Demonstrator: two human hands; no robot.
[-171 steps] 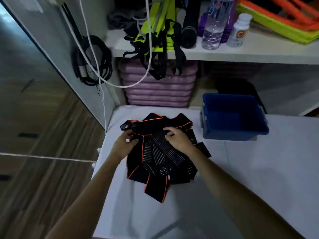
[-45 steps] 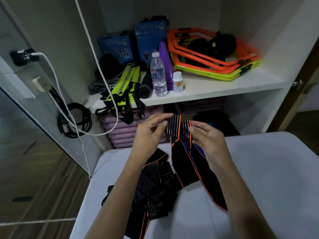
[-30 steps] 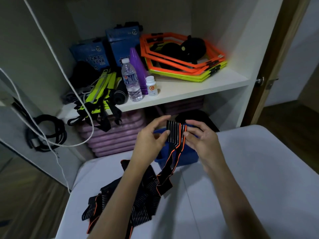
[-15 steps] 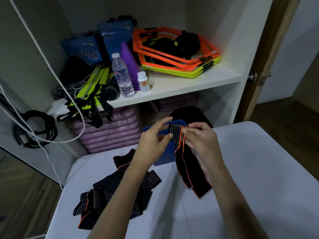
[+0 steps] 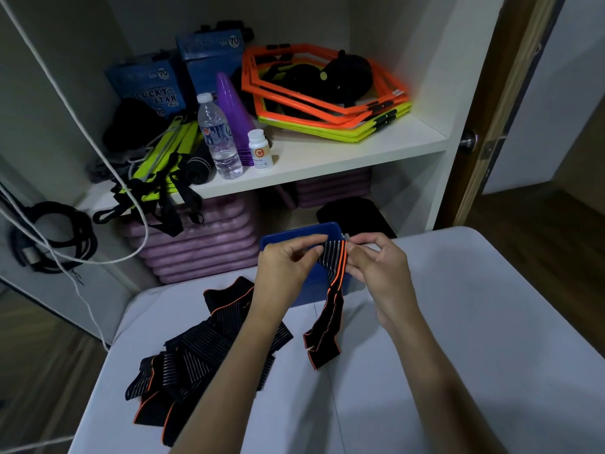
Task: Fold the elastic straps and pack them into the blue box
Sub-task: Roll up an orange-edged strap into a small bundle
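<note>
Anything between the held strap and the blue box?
Nothing visible. Both hands, left and right, pinch the black elastic strap with orange edging directly in front of the blue plastic box. Its tail hangs to the white table. The box interior is mostly hidden.

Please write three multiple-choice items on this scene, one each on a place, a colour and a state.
1. Where is the blue box?
A. on the table's far edge, behind the hands
B. on the upper shelf
C. on the floor

2. What colour trims the held strap?
A. green
B. orange
C. white

3. How is that strap held?
A. flat under one palm
B. pinched at its top by both hands, the rest hanging to the table
C. dropped in the box

Answers:
1 A, its rim shows just beyond the fingers.
2 B, an orange edge runs down it.
3 B, the left hand and right hand pinch its top end while its tail rests on the table.
</note>
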